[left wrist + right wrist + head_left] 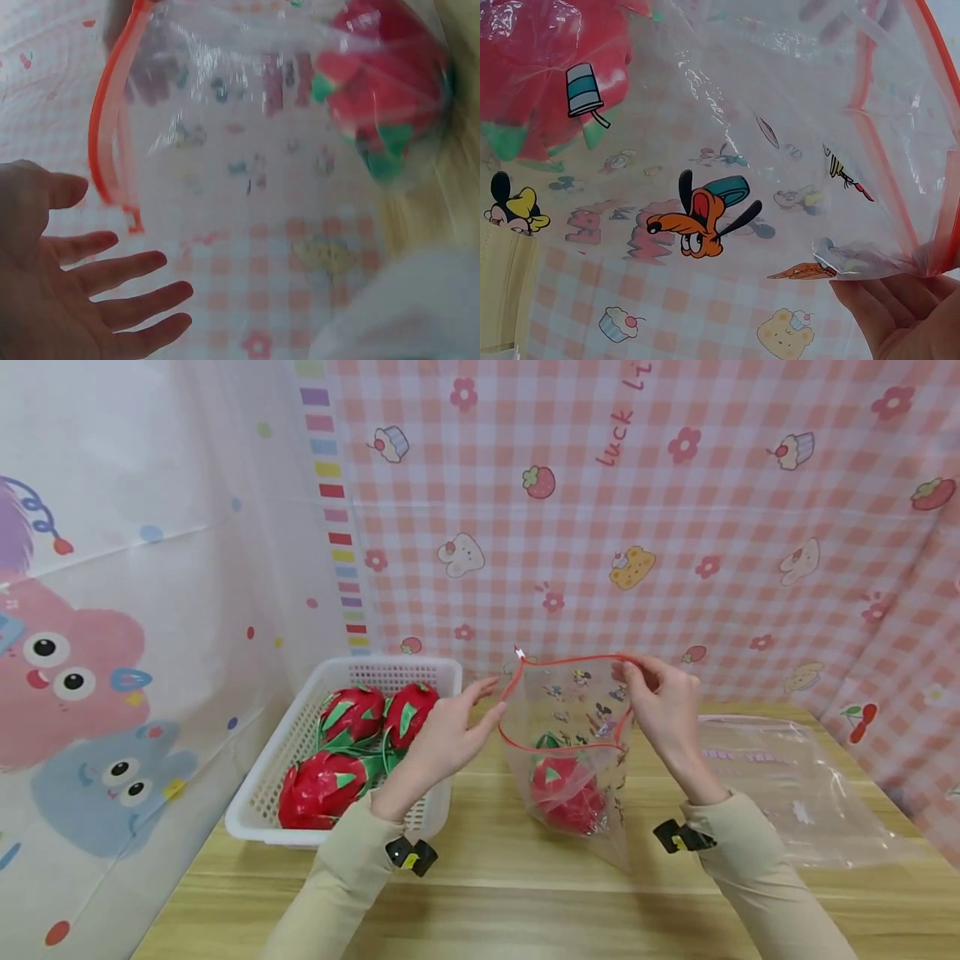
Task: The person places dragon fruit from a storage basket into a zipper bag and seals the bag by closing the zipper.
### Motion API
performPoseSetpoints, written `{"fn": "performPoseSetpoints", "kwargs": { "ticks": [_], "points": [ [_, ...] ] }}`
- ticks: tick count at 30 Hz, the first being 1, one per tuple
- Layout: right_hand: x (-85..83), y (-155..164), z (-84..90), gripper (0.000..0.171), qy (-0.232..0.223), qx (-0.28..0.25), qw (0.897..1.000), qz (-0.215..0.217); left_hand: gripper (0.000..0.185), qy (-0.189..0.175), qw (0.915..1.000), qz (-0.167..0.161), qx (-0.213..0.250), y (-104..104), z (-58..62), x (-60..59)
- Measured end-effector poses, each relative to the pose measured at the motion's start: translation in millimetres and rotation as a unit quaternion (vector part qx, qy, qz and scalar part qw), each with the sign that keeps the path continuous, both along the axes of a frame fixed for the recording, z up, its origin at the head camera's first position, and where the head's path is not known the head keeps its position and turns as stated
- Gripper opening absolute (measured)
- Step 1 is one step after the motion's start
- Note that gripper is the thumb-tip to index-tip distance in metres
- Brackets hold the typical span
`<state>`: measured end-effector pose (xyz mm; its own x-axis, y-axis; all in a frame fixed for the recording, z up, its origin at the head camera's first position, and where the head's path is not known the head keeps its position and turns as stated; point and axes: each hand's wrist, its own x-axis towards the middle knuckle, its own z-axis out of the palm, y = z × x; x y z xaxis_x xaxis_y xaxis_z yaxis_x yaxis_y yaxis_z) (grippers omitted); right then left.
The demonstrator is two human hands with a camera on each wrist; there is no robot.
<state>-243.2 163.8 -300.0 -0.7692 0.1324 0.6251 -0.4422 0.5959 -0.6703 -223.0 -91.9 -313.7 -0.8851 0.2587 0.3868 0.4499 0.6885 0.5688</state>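
A clear zip bag [558,747] with a red zip edge and cartoon prints stands with its mouth spread, a white slider at its far left corner. One red dragon fruit [566,797] with green tips lies at the bottom of it. My right hand [663,702] pinches the bag's right corner between thumb and fingers, also seen in the right wrist view. Beside the left edge of the mouth is my left hand [442,735]. Its fingers are extended and spread in the left wrist view, a small gap from the zip edge, and hold nothing.
A white plastic basket [281,836] on the left holds three red dragon fruits with green tips. Another clear bag [795,793] lies flat on the wooden table [525,910] to the right. Patterned cloth [480,485] hangs behind and at both sides.
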Motion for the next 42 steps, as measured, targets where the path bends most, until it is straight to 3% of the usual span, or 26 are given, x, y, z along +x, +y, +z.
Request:
{"fn": "performPoseSetpoints", "kwargs": {
  "ticks": [2, 7, 16, 24, 33, 42],
  "points": [
    [0.3, 0, 0.6, 0.026, -0.004, -0.004, 1.0, 0.001, 0.047, 0.005, 0.9995, -0.002, -0.032, -13, 1.9, -0.6],
    [1.6, 0, 1.7, 0.026, -0.014, -0.009, 1.0, 0.008, 0.051, -0.034, 0.9915, 0.01, -0.125, -51, 3.0, -1.1],
    [2.7, 3, 1.6, 0.029, -0.021, -0.012, 1.0, 0.019, 0.068, -0.105, 0.9546, 0.088, -0.265, -120, -18.4, 2.6],
    [0.9, 7, -1.2, 0.028, -0.007, 0.001, 1.0, 0.014, 0.085, -0.14, 0.933, 0.098, -0.317, -149, -39.6, 12.2],
    [0.7, 7, -1.5, 0.029, -0.013, 0.007, 1.0, 0.018, 0.093, -0.131, 0.9355, 0.096, -0.314, -161, -58.1, 15.3],
    [-0.8, 5, -2.0, 0.028, -0.017, 0.007, 0.999, 0.031, 0.086, -0.122, 0.9349, 0.107, -0.316, -164, -62.4, 9.2]
  ]
}}
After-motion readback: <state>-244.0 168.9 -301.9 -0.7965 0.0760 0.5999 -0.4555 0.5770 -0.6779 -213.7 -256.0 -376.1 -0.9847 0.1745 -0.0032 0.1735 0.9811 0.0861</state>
